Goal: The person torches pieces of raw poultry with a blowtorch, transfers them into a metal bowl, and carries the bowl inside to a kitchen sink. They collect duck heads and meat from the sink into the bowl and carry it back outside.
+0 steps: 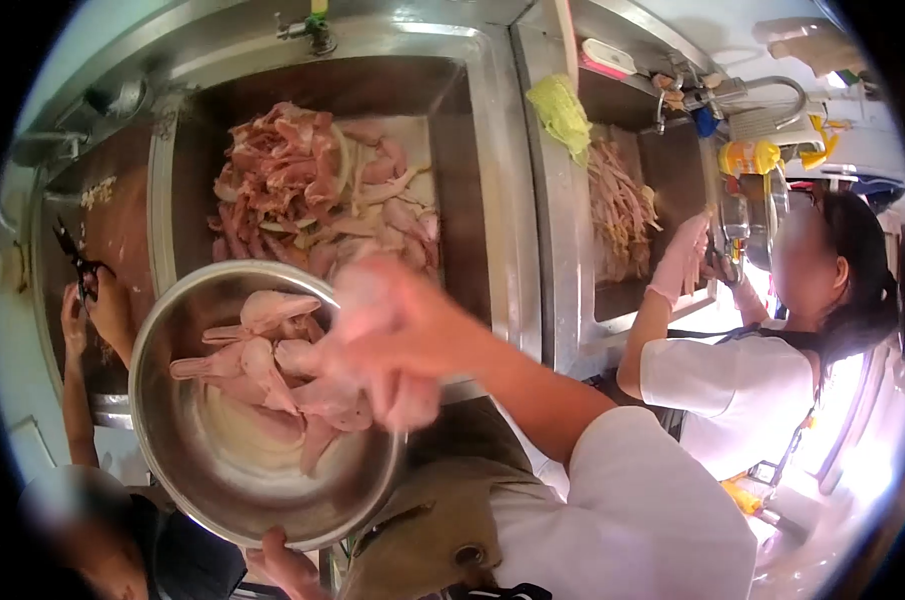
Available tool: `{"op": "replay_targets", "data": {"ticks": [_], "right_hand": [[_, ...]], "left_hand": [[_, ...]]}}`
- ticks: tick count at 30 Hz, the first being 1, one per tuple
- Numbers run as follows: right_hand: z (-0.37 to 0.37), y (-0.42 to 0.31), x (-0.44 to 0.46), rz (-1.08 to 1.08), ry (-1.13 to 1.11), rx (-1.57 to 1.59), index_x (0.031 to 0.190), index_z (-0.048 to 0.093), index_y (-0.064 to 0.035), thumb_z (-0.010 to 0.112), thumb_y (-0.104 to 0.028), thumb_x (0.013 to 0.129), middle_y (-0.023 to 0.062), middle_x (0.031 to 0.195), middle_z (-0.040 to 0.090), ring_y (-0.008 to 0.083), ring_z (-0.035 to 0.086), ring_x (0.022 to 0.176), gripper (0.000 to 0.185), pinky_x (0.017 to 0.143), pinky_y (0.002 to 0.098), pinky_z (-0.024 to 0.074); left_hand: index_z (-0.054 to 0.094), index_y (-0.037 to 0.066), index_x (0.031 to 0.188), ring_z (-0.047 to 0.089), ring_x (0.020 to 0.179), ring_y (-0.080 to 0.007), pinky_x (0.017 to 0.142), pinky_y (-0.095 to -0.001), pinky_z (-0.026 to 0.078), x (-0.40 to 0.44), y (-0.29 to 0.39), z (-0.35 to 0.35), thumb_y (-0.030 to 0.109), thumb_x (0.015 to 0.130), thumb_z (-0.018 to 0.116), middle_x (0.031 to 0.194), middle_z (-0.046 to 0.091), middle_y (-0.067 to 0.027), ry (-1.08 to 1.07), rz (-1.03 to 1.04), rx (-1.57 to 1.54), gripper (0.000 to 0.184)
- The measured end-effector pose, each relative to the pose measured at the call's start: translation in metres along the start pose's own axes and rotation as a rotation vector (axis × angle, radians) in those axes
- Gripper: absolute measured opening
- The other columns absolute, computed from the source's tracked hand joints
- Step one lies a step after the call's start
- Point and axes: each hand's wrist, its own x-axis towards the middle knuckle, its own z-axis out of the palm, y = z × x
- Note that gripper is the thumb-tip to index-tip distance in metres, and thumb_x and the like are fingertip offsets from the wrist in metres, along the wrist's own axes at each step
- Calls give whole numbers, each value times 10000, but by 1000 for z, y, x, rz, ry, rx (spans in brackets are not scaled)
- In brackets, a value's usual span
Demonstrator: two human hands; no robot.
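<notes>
A round metal bowl [210, 510] holds several pale pink pieces of raw poultry [255, 372]. At its lower rim my left hand [288, 565] grips the edge. Over the bowl's right side hangs my right hand [388, 335], smeared by motion; its fingers and anything between them cannot be made out. Behind the bowl, the middle sink [458, 200] contains a heap of darker raw meat [283, 165] on the left and paler pieces [398, 215] on the right.
At the left, a co-worker's hands [108, 310] hold black-handled scissors [76, 255] over another sink [113, 210]. On the right, a person in a white shirt [728, 385] works by a sink with long pale pieces [618, 200]. A green cloth [561, 115] hangs on the divider.
</notes>
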Motion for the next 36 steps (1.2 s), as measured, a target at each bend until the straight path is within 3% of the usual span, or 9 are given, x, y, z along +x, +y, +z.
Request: {"op": "replay_targets", "data": {"ticks": [3,6,9,12,15,18,21,27,36], "right_hand": [[22,-7,7,-474,-171,-184,1296,460,-10,724,-252,814,178,1161,585,238,585,1046,600,928,361,462],[-10,38,61,-61,234,32,1175,528,-4,703,-243,836,126,998,650,239,622,944,450,848,403,489],[-73,138,125,63,429,-831,1018,603,3,634,-264,849,182,932,664,311,652,872,317,773,422,513],[-84,209,146,211,111,-1086,990,618,-2,587,-261,819,233,969,650,382,637,891,311,779,459,509],[-61,260,149,157,-227,-1113,1006,610,15,597,-260,803,240,1026,641,382,642,885,342,787,468,505],[-57,252,146,179,65,-1141,1099,583,24,610,-286,804,249,1142,594,389,589,1027,429,774,500,500],[-63,265,149,-302,401,-1478,1218,522,18,677,-321,760,244,1280,498,437,455,1188,590,793,540,485],[-25,266,164,36,407,-1196,1306,452,-5,763,-401,669,252,1381,371,503,382,1220,812,861,587,456],[-48,232,144,408,352,-964,1272,491,-61,804,-334,622,214,1349,423,393,534,1118,772,869,473,490]], "left_hand": [[583,13,991,526,781,-177,678,-328,442,-21,29,20,182,751,643,915,582,-82,34,45,-44,299],[631,-76,737,492,555,-305,582,-453,413,-27,47,24,117,744,609,526,496,-201,115,32,368,194],[581,-13,1043,529,831,-188,748,-354,453,0,-6,-1,127,753,628,987,591,-114,119,-9,105,325],[616,-100,709,506,597,-272,591,-432,428,-28,43,23,165,728,621,551,522,-205,33,127,378,266],[646,-71,758,551,586,-314,573,-445,445,-28,34,21,103,733,591,586,564,-222,77,133,374,184],[673,-14,790,595,612,-368,571,-478,453,-24,25,10,33,727,546,648,599,-249,-58,466,565,149],[700,46,822,612,636,-404,570,-493,457,-16,16,6,-19,715,507,692,616,-255,-90,542,533,230],[712,52,874,570,713,-390,659,-466,448,3,-24,-25,36,670,570,734,599,-238,27,529,925,249],[695,29,835,572,690,-343,649,-433,466,-9,4,1,13,665,563,696,613,-171,-118,534,548,216]]}}
